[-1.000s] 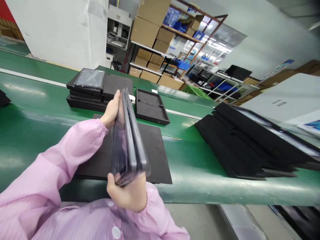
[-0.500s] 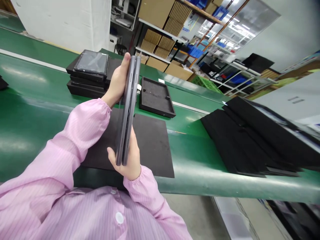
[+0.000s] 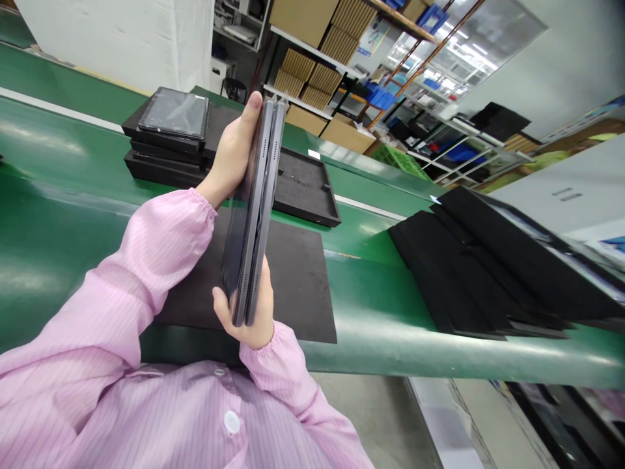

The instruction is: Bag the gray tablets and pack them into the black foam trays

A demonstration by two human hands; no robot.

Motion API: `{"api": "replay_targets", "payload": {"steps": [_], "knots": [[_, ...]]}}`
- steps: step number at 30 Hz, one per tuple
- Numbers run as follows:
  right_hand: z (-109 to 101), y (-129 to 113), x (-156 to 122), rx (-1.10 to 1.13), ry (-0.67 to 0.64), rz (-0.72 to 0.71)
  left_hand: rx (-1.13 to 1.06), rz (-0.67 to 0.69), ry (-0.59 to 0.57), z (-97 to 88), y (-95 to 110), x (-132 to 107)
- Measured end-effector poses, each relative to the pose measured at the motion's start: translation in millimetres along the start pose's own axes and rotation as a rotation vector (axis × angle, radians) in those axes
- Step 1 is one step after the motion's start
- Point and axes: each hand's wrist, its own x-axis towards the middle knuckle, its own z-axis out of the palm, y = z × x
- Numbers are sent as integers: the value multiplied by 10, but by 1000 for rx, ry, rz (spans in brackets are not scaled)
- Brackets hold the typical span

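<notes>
Two dark grey tablets (image 3: 258, 215) are held together on edge, their slim sides with speaker holes facing up at me. Around their far end my left hand (image 3: 233, 146) is closed, thumb on top. My right hand (image 3: 254, 316) grips the near end, thumb on the left and fingers on the right side. Beneath them lies a flat black foam sheet (image 3: 303, 286) on the green bench. Just beyond, a shallow black foam tray (image 3: 305, 189) is partly covered by the tablets.
At the far left another tablet (image 3: 174, 112) lies on stacked black trays (image 3: 163, 166). Several black foam sheets (image 3: 454, 280) lean in a pile on the right of the green bench (image 3: 371, 286). Behind stand shelves with cardboard boxes (image 3: 303, 32) and a green crate (image 3: 400, 161).
The paired tablets have tilted slightly, their far end shifting right and showing more of the left tablet's face. Both hands keep their hold. The whole view has shifted a little.
</notes>
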Motion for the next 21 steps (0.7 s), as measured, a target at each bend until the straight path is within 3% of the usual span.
{"api": "replay_targets", "payload": {"steps": [8, 15, 18, 21], "knots": [[-62, 54, -66, 69, -23, 36, -18, 82, -1, 58, 125, -93], [-260, 35, -246, 363, -167, 160, -38, 174, -47, 108, 257, -224], [-340, -32, -182, 542, -177, 186, -33, 215, -74, 122, 308, -296], [-395, -138, -40, 506, -171, 194, -11, 301, -138, 146, 413, -393]]}}
